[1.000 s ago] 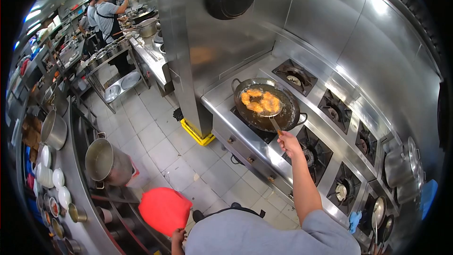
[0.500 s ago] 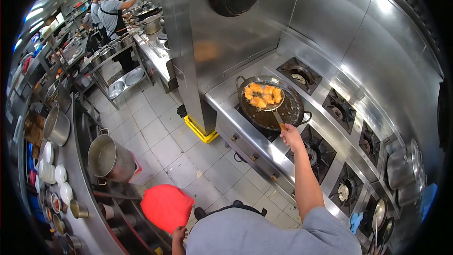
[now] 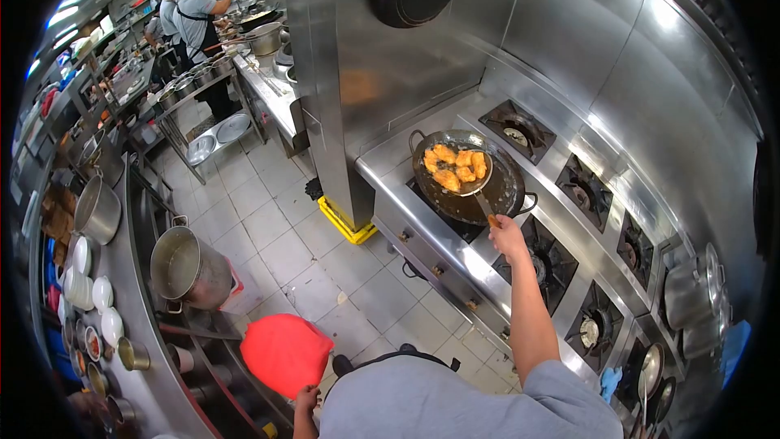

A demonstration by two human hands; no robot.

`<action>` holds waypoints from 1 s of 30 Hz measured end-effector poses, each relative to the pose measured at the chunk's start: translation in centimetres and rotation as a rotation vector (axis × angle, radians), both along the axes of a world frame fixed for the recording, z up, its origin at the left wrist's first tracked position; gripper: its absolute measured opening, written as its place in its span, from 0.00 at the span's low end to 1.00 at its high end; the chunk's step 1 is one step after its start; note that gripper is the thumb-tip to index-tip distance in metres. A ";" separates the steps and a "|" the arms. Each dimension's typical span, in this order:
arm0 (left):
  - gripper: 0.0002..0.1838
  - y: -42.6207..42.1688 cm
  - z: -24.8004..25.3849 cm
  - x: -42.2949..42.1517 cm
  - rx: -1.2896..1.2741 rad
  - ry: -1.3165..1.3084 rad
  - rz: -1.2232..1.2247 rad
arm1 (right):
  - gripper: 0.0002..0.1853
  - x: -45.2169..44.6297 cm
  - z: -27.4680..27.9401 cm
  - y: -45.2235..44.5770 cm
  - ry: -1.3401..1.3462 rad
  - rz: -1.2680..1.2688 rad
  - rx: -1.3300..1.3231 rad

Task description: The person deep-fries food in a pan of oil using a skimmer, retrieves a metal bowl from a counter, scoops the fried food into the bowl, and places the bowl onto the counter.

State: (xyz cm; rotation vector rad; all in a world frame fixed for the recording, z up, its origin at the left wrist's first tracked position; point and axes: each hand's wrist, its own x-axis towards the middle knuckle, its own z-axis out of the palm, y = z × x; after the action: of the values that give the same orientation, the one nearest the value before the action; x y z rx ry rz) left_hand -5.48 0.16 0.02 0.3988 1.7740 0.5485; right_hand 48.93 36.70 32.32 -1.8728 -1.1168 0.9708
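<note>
Hands spread wide in a busy kitchen: a person's right hand (image 3: 506, 235) is closed round the wooden grip of a skimmer (image 3: 484, 203), reaching over the stove (image 3: 474, 264) to a broad dark pan (image 3: 510, 183) near its far end. Golden pieces (image 3: 445, 180) sit gathered in the skimmer's round head, within the pan's rim. On the other side, the left hand (image 3: 307, 397) appears curled round the near end of a red plastic item (image 3: 287, 355), which shows against the tiled floor (image 3: 284, 232); its exact grip is partly hidden from where I stand. The step in hand looks to be scooping the pieces together out of the oil, though whether the skimmer is quite clear of it I cannot tell. Lifting that load, I judge, calls for a level wrist and a pause to drip, so nothing slides back. Open burners (image 3: 551, 264) lie near the right forearm, a tall stockpot (image 3: 210, 278) stands to the person's left, and co-workers (image 3: 195, 20) in aprons stand by a distant bench (image 3: 273, 96)
</note>
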 end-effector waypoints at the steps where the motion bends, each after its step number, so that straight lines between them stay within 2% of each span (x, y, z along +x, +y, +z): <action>1: 0.13 0.0 0.0 -0.1 0.011 -0.006 -0.007 | 0.27 0.1 0.0 -0.2 -0.032 0.004 0.003; 8: 0.12 0.9 0.4 -0.2 0.005 -0.014 -0.031 | 0.26 1.8 -1.7 -0.7 -0.183 -0.026 0.066; 17: 0.15 1.8 1.0 0.2 -0.021 0.006 -0.070 | 0.25 1.3 1.0 -3.3 -0.405 -0.046 0.142; 19: 0.15 1.7 0.4 0.0 -0.003 -0.016 -0.068 | 0.25 1.9 0.4 -3.5 -0.578 -0.049 0.229; 20: 0.15 1.7 0.1 0.0 0.016 -0.037 -0.064 | 0.25 2.1 0.2 -3.5 -0.578 -0.051 0.227; 22: 0.16 1.8 -0.2 0.0 0.018 -0.039 -0.063 | 0.24 2.0 0.8 -4.0 -0.321 -0.064 0.237; 23: 0.16 1.8 -0.3 0.0 0.021 -0.041 -0.061 | 0.24 2.0 1.1 -4.2 -0.322 -0.067 0.236; 25: 0.16 1.9 -0.3 0.0 0.021 -0.036 -0.077 | 0.23 1.4 2.5 -4.7 -0.044 -0.090 0.123; 30: 0.15 2.0 -0.6 -0.1 0.026 -0.044 -0.070 | 0.25 2.2 3.3 -5.9 0.055 -0.131 0.108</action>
State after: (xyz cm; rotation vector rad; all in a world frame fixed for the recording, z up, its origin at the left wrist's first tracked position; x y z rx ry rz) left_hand -5.61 2.12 -0.56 0.4614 1.7057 0.5275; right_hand 51.14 30.84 35.64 -1.7974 -0.9814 0.8654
